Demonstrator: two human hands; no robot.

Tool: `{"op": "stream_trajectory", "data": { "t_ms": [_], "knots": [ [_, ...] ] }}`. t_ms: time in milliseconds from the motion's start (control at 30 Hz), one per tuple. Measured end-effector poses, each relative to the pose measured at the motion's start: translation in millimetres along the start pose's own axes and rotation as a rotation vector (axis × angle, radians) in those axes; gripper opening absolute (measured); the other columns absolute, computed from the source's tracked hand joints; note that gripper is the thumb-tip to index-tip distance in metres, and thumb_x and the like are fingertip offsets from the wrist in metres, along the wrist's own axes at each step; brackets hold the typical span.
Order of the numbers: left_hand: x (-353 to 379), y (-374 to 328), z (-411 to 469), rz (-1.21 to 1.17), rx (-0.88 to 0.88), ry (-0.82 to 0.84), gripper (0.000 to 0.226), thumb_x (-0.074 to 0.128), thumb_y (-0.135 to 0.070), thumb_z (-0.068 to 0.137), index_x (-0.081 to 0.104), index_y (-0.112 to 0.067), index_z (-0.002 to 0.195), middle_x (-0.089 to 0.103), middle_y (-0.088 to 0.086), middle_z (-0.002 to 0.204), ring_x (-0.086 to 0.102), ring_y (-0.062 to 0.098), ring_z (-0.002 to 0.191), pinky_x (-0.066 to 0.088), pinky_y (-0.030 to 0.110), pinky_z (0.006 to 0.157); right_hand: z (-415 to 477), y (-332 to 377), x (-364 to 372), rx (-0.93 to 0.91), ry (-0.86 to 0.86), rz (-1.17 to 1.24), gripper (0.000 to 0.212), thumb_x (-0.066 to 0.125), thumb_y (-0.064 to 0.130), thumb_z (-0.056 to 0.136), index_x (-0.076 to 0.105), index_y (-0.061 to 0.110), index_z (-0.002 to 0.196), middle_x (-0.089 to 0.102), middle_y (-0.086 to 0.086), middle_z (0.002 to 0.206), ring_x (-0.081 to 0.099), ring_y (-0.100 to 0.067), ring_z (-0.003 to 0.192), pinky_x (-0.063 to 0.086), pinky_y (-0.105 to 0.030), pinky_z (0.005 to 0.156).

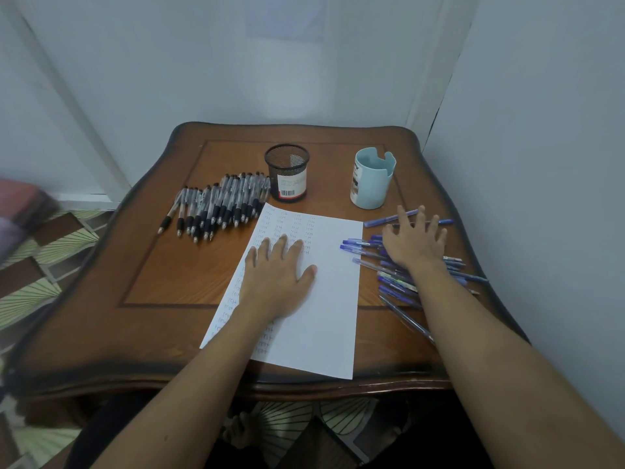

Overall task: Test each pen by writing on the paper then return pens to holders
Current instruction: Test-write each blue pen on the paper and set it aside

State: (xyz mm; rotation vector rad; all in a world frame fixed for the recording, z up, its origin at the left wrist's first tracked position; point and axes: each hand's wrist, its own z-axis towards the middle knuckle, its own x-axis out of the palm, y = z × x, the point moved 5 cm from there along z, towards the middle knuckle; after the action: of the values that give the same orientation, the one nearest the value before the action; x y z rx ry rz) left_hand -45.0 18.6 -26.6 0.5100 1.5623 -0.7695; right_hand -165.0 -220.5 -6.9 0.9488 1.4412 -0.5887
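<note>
A white sheet of paper (324, 299) with columns of small written words lies in the middle of the wooden table (162, 282). My left hand (277, 279) rests flat on it, fingers straight. My right hand (414, 243) lies spread over a pile of blue pens (392, 282) on the right, fingers extended. A row of black-grip pens (220, 206) lies at the left. Behind the paper stand a black mesh holder (287, 172) and a light-blue holder (372, 179); no pens show in either.
The table stands in a corner, with pale walls behind and to the right. Patterned floor tiles (50, 252) show to the left and below the front edge. A blurred reddish object (23, 204) sits at the far left.
</note>
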Motion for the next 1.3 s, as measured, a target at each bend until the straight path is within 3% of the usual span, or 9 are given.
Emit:
{"op": "stream_trajectory", "data": {
  "t_ms": [133, 400, 700, 867, 1000, 1100, 1200, 1300],
  "knots": [
    [-0.7, -0.2, 0.5, -0.003, -0.003, -0.01, 0.067, 0.021, -0.063, 0.099, 0.016, -0.032, 0.158, 0.011, 0.002, 0.168, 0.005, 0.032, 0.154, 0.002, 0.053, 0.122, 0.6, 0.7, 2.5, -0.025, 0.065, 0.008, 0.064, 0.021, 0.055, 0.103, 0.008, 0.029, 0.16, 0.002, -0.009, 0.167, -0.005, -0.035, 0.153, -0.001, -0.056, 0.12],
    [-3.2, -1.4, -1.4, -0.006, -0.009, -0.005, 0.066, 0.022, -0.062, 0.099, 0.017, -0.032, 0.158, 0.012, 0.002, 0.168, 0.005, 0.031, 0.154, 0.002, 0.052, 0.122, -35.4, 7.8, 2.5, -0.134, 0.0, 0.046, 0.059, 0.028, 0.047, 0.105, 0.021, 0.02, 0.157, 0.017, -0.014, 0.164, 0.014, -0.036, 0.151, 0.016, -0.053, 0.121],
    [-6.6, -2.2, -3.7, -0.043, -0.024, 0.013, 0.066, 0.025, -0.062, 0.099, 0.02, -0.033, 0.157, 0.013, 0.002, 0.168, 0.006, 0.03, 0.154, 0.003, 0.052, 0.123, -63.7, 27.0, 13.9, -0.261, -0.022, -0.036, 0.058, 0.03, 0.048, 0.103, 0.024, 0.022, 0.156, 0.019, -0.009, 0.165, 0.014, -0.032, 0.152, 0.009, -0.057, 0.122],
    [-14.9, 2.2, -2.5, -0.219, -0.073, 0.042, 0.063, 0.041, -0.057, 0.094, 0.031, -0.037, 0.153, 0.019, -0.004, 0.166, 0.006, 0.024, 0.154, 0.002, 0.047, 0.123, -66.5, 28.1, 13.5, -0.268, -0.044, -0.015, 0.056, 0.031, 0.047, 0.103, 0.028, 0.022, 0.154, 0.022, -0.007, 0.164, 0.016, -0.031, 0.152, 0.009, -0.056, 0.123],
    [-31.3, 0.2, 8.9, -0.208, -0.088, 0.13, 0.053, 0.052, -0.046, 0.095, 0.045, -0.033, 0.145, 0.033, -0.002, 0.159, 0.022, 0.027, 0.148, 0.016, 0.049, 0.118, -67.6, 26.5, 12.4, -0.285, -0.045, 0.033, 0.054, 0.034, 0.044, 0.104, 0.03, 0.022, 0.153, 0.025, -0.005, 0.163, 0.017, -0.028, 0.152, 0.007, -0.055, 0.123],
    [-37.8, -15.5, 21.9, -0.147, -0.112, 0.03, 0.042, 0.052, -0.043, 0.098, 0.054, -0.029, 0.138, 0.035, 0.002, 0.157, 0.025, 0.029, 0.146, 0.024, 0.05, 0.115, -67.0, 25.8, 12.5, -0.29, -0.047, 0.051, 0.054, 0.036, 0.043, 0.103, 0.031, 0.022, 0.153, 0.027, -0.004, 0.162, 0.019, -0.027, 0.151, 0.009, -0.056, 0.123],
    [-33.2, -48.8, 37.0, -0.188, 0.01, -0.054, 0.033, 0.051, -0.036, 0.102, 0.059, -0.028, 0.133, 0.044, 0.0, 0.152, 0.032, 0.025, 0.141, 0.031, 0.046, 0.112, -65.3, 23.9, 13.2, -0.285, -0.057, 0.07, 0.055, 0.038, 0.044, 0.102, 0.032, 0.022, 0.152, 0.031, -0.004, 0.161, 0.021, -0.027, 0.15, 0.01, -0.056, 0.122],
    [-28.5, -74.8, 54.3, -0.314, 0.115, -0.006, 0.033, 0.051, -0.028, 0.104, 0.061, -0.023, 0.135, 0.053, 0.001, 0.146, 0.042, 0.025, 0.135, 0.035, 0.041, 0.111, -63.1, 22.6, 15.1, -0.287, -0.066, 0.069, 0.055, 0.038, 0.045, 0.102, 0.033, 0.021, 0.151, 0.032, -0.005, 0.16, 0.023, -0.026, 0.15, 0.011, -0.055, 0.122]
  ]
}}
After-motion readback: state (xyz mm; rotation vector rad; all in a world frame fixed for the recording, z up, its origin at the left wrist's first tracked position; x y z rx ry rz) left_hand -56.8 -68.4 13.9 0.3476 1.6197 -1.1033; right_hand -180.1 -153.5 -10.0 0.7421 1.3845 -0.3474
